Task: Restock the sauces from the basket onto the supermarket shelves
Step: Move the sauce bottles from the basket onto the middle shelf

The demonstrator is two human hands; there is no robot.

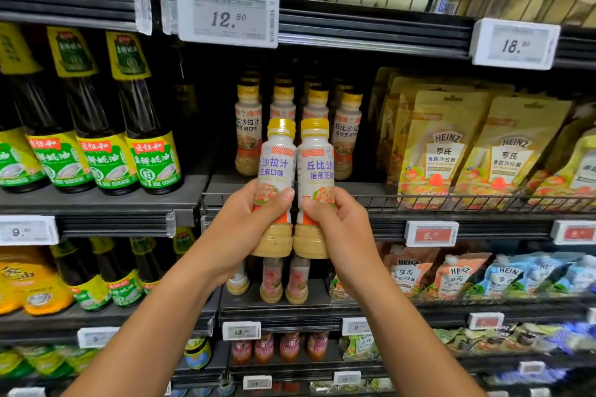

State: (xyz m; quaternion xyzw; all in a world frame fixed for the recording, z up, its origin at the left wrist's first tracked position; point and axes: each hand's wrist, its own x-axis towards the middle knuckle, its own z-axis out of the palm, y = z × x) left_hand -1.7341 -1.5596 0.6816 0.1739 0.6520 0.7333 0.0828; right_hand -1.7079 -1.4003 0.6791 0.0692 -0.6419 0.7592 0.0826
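Both arms raised, reaching fwd; bare forearms enter from near bottom edge and converge twd centre. L forearm [154, 325] runs from near-left up to the right. R forearm [409, 332] runs from near-right up to the left. Wrists approx straight.

L hand [245, 222] grips lower half of left bottle [277, 158]. L thumb [283, 195] lies across its front, tip pointing right; fingers hidden behind.

R hand [335, 229] grips right bottle [317, 161] at about same height. R thumb [311, 205] lies across front, tip pointing left; fingers wrap far side, mostly hidden.

Hands level, side by side; thumb tips close, not touching.
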